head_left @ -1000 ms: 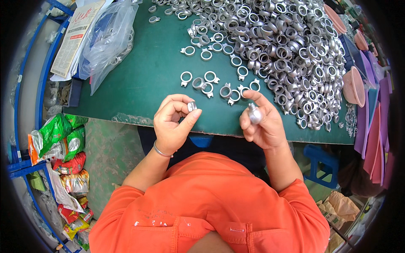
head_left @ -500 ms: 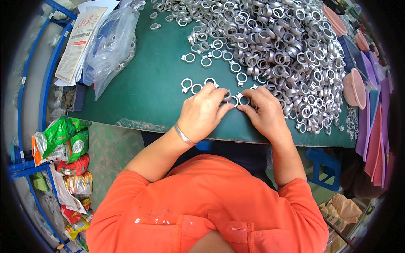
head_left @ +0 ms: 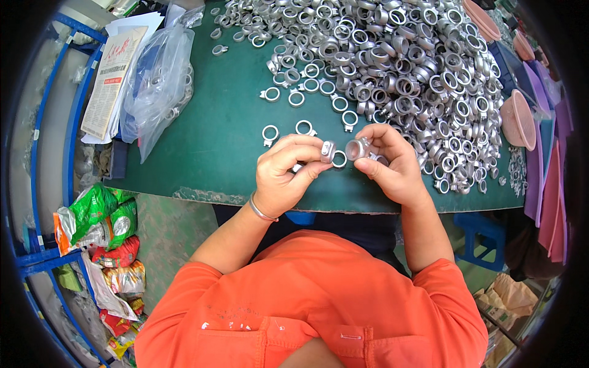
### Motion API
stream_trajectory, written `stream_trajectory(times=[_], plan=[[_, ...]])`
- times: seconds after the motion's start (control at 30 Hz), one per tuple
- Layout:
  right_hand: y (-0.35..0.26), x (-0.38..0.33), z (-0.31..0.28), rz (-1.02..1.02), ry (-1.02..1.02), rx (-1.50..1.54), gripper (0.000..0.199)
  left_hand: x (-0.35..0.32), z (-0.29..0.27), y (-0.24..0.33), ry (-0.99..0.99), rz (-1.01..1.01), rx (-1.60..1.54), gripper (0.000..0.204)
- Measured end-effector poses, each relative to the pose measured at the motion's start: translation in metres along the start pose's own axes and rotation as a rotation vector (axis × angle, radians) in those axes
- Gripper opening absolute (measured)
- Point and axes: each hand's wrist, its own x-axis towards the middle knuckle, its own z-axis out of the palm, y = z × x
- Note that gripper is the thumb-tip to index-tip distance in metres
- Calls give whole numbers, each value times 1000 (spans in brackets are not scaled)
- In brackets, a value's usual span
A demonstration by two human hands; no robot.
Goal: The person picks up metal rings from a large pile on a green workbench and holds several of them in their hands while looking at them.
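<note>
Between the thumb and fingers of my left hand (head_left: 288,168) is a silver metal ring (head_left: 327,151), turned so its side lug faces up. My right hand (head_left: 391,162) pinches another metal ring (head_left: 356,149) with its round opening toward the left. The two held rings face each other a short gap apart. On the green table (head_left: 233,122), a loose ring (head_left: 339,159) lies between my hands, and others are partly hidden under my fingers. Beyond my left hand lie two more separate rings, one of them a flat-lying ring (head_left: 270,134).
A large heap of metal rings (head_left: 405,67) covers the far right of the table. At the left lie a clear plastic bag (head_left: 161,86) and a newspaper (head_left: 113,80). A pink basket (head_left: 518,119) stands at the right edge, and a blue stool (head_left: 481,239) below.
Both hands have lifted a ring each off the table and turned them; before, my fingers were down on the rings. The view has shifted slightly.
</note>
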Motion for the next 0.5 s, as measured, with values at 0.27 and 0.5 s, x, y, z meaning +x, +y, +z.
stream_trajectory(times=[0.27,0.5], plan=[[-1,4,-20,62,-65,800,34,-4,-6,-1,-8,-286,-384,13],[-13,5,-25,114,191,509,19,1,-18,-5,-97,-431,-1292,10]])
